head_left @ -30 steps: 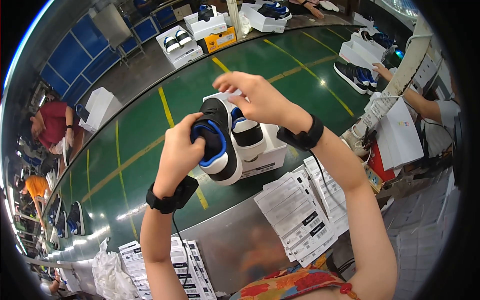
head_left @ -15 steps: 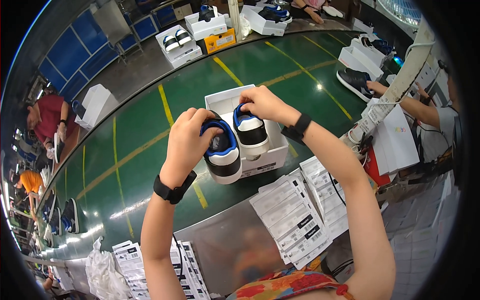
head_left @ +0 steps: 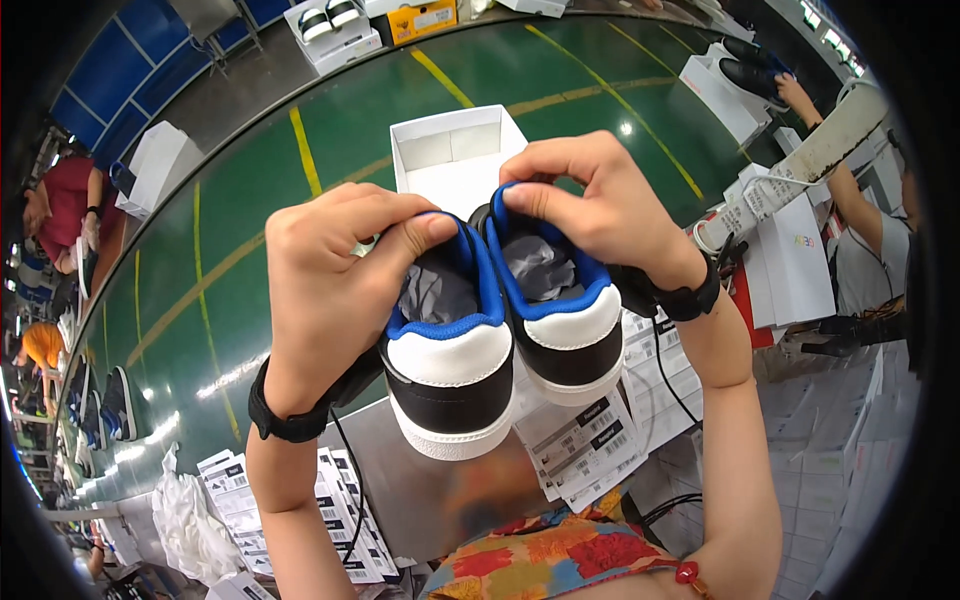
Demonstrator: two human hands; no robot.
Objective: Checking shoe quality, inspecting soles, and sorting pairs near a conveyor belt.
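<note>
I hold a pair of black sneakers with white heel tabs, white soles and blue collars, their heels facing me. My left hand [head_left: 325, 285] pinches the collar of the left sneaker [head_left: 455, 400] between thumb and fingers. The right sneaker [head_left: 572, 345] hangs from my right hand [head_left: 605, 205], gripped by its blue collar. Dark crumpled paper shows inside both shoes. The two sneakers are side by side, touching or nearly so, and their toes are hidden. Just beyond them an open white shoebox [head_left: 458, 130] rests on the green surface.
Stacks of printed label sheets [head_left: 590, 445] lie on the near metal ledge, with white crumpled cloth [head_left: 195, 525] at left. More sneakers [head_left: 118, 405] stand on the green surface [head_left: 250, 270]. A pale post [head_left: 790, 180] rises at right, near a co-worker's hand [head_left: 795, 95] touching dark shoes.
Both sneakers have come up out of the shoebox and toward me, drawing closer together. The box stays behind on the green surface. The head view has shifted too.
</note>
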